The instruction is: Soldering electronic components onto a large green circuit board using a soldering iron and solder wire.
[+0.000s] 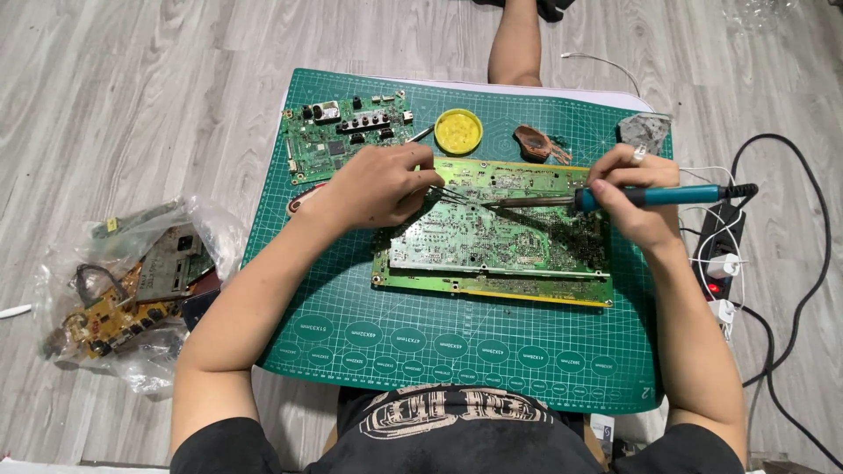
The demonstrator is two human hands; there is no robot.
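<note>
While the large circuit board (492, 237) lies on the green cutting mat (351, 333), thin tweezers (452, 195) are pinched closed in the left hand (378, 186), their tips resting on the board. A blue soldering iron (650, 197) is gripped firmly by the right hand (634, 204), and its tip is placed on the board near the tweezers. Behind, a yellow round tin (458, 132) and a smaller board (338, 140) are seen.

Pale grey wood-plank floor (132, 96) under even, soft light. A green cutting mat (457, 351) lies on it. A clear plastic bag (140, 290) rests at one side, black cables (790, 263) and a power strip (722, 250) at the other.
</note>
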